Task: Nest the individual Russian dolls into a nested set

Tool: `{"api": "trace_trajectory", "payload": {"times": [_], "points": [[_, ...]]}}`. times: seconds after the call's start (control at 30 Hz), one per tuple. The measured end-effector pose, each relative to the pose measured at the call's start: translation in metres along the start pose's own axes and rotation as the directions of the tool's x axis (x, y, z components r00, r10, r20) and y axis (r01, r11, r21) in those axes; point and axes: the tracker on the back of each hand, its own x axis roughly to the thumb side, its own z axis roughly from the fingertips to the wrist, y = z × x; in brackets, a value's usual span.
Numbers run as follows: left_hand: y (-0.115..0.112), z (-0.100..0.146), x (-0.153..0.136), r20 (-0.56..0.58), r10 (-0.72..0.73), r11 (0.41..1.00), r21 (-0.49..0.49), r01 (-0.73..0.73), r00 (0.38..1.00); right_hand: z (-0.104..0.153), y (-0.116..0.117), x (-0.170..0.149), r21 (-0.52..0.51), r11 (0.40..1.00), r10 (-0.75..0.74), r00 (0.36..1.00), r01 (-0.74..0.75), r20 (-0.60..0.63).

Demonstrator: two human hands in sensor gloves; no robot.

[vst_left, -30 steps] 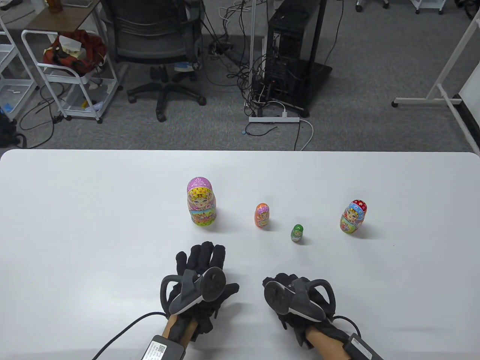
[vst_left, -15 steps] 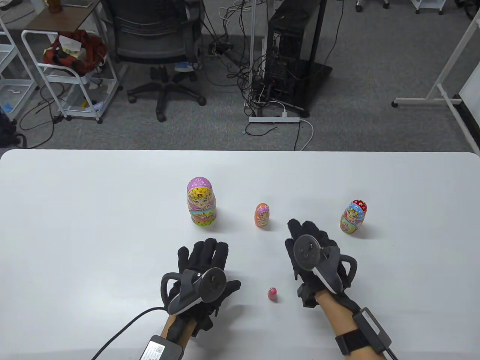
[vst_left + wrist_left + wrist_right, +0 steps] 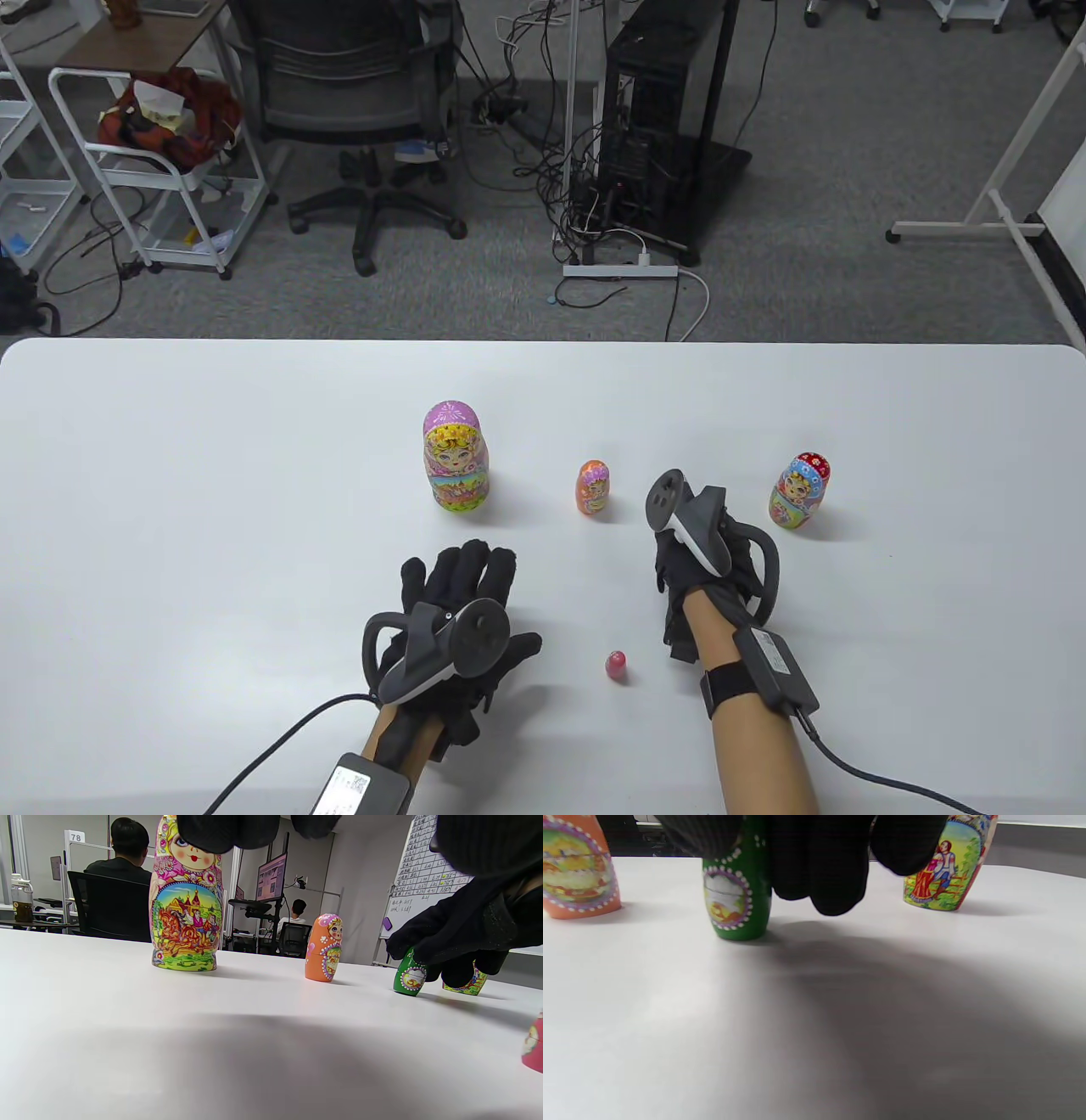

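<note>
Five painted dolls stand on the white table. They are a large purple-headed doll, an orange doll, a red-and-blue doll, a tiny pink doll and a green doll. The green doll is hidden under my right hand in the table view. It shows in the left wrist view, where my right hand's fingers close around its top. It stands on the table. My left hand rests flat on the table with fingers spread, in front of the large doll, and holds nothing.
The tiny pink doll stands between my two forearms near the front edge. The orange doll is just left of the green one and the red-and-blue doll is just right of it. An office chair, cables and a cart are on the floor beyond the table's far edge.
My right hand moved forward from near the front edge, uncovering the tiny pink doll, then tipped down over the green doll and closed on its top. The left hand barely moved.
</note>
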Motion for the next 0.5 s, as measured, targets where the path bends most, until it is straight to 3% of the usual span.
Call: {"api": "trace_trajectory", "payload": {"times": [0.17,0.3,0.4,0.5], "points": [[0.001,0.003,0.002,0.003,0.013,1.0,0.014,-0.013,1.0,0.028,-0.009,-0.004,-0.035,0.99,-0.127,0.974,0.135,0.19],[0.005,0.005,0.008,0.02,0.023,0.999,0.046,-0.024,1.0,0.065,-0.028,-0.01,-0.081,0.955,-0.233,0.889,0.286,0.393],[0.01,0.008,0.014,0.037,0.07,0.994,0.081,-0.073,0.997,0.094,-0.039,-0.015,-0.03,0.909,-0.334,0.77,0.415,0.544],[0.011,0.013,0.02,0.064,0.182,0.978,0.096,-0.188,0.981,0.115,-0.038,-0.018,0.085,0.858,-0.424,0.607,0.506,0.672]]}}
